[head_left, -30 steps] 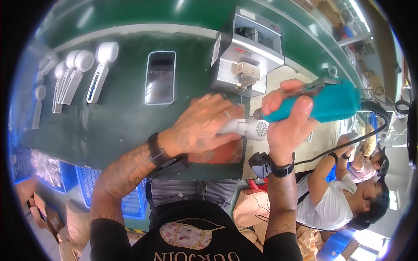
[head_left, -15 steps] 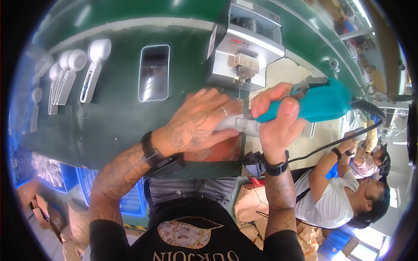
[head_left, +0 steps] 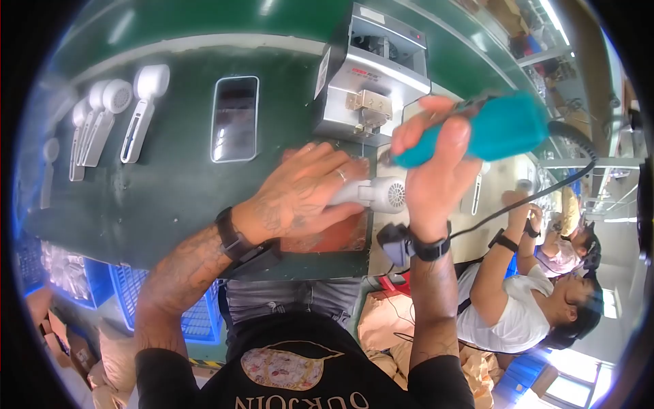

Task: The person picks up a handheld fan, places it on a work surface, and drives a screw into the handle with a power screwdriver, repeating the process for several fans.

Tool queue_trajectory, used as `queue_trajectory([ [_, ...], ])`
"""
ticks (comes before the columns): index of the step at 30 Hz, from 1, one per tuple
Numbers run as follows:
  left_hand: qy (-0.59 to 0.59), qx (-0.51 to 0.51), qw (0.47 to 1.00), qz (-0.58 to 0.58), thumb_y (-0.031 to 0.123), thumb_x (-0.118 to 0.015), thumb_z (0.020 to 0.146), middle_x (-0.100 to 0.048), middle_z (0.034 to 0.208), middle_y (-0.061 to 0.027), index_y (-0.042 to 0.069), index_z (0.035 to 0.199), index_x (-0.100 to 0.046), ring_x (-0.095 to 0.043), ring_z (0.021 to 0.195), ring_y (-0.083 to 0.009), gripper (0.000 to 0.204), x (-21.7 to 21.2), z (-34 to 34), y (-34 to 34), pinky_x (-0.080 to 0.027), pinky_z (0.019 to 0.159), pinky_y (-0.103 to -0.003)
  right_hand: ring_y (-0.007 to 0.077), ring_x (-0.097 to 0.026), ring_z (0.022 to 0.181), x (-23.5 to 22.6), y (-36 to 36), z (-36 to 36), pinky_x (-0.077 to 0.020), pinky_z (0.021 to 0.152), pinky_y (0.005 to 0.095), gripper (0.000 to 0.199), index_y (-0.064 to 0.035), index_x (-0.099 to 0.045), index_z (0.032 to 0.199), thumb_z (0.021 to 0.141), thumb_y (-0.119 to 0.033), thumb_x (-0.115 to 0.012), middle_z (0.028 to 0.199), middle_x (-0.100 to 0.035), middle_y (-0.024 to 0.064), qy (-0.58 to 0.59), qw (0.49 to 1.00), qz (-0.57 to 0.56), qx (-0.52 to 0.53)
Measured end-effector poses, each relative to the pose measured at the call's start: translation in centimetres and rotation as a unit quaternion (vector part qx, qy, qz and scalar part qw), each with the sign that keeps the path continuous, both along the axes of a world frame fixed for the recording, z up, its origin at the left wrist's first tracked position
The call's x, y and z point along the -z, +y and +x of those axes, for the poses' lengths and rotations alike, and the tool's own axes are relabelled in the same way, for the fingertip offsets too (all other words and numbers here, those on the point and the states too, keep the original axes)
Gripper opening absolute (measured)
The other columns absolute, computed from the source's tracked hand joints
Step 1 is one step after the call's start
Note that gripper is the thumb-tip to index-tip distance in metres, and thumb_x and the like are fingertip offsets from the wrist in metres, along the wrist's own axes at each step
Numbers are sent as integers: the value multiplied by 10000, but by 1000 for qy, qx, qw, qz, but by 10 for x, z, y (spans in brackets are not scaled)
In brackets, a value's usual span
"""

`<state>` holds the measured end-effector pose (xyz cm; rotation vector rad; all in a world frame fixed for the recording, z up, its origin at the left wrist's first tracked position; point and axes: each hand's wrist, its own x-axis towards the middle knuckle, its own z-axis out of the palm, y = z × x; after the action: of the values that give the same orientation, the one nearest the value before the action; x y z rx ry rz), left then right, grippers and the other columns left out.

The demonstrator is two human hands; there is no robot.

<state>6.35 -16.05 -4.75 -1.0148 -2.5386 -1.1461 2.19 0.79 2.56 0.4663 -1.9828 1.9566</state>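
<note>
My left hand (head_left: pixel 300 191) is closed around the handle of a small white handheld fan (head_left: pixel 390 195), holding it over a reddish mat (head_left: pixel 320 240). The fan's round, slotted head points right, its grille facing up. My right hand (head_left: pixel 439 184) grips a teal electric screwdriver (head_left: pixel 507 128), thumb on top and a black cable trailing from its rear. The screwdriver's front end is raised above the fan head, apart from it; its tip is hidden or blurred. Beyond both hands stands a grey screw feeder (head_left: pixel 334 102) with a brass-coloured front block.
A phone (head_left: pixel 235 119) lies left of the feeder. Several white fans (head_left: pixel 144 102) rest at the far left. Blue crates (head_left: pixel 167 300) stand below the table's near edge. At right, a co-worker in a white shirt (head_left: pixel 507 307) sits close by, past the screwdriver cable.
My right hand has lifted the screwdriver up and away from the fan, uncovering its grille. The left hand keeps its hold on the fan. The whole view has shifted slightly.
</note>
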Motion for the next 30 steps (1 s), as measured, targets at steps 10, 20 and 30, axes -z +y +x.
queue_trajectory([
  [10, 35, -13, 999, 10, 295, -698, 853, -588, 1055, -98, 60, 1244, -591, -545, 988, -288, 468, 0, 4, -1, -452, 843, -428, 180, -573, 634, 10, -18, -41, -473, 600, 317, 415, 29, -555, 997, 1032, -384, -536, 719, -565, 76, 37, 999, -16, 0],
  [20, 28, -17, 999, -7, 262, -678, 873, -591, 1059, -92, 60, 1257, -595, -547, 991, -292, 441, 3, 1, -1, -453, 844, -423, 190, -523, 588, -2, 14, 27, -439, 559, 325, 564, 2, -543, 1067, 971, -553, -558, 659, -517, 63, -29, 996, -72, -38],
  [30, -28, -12, 1000, 7, 182, -724, 838, -640, 1131, -58, 106, 1159, -675, -565, 998, -284, 333, -4, 4, 1, -438, 879, -428, 205, -527, 558, 12, 22, 52, -444, 551, 341, 686, 27, -507, 1072, 925, -639, -572, 643, -522, 89, -37, 998, -39, -13],
])
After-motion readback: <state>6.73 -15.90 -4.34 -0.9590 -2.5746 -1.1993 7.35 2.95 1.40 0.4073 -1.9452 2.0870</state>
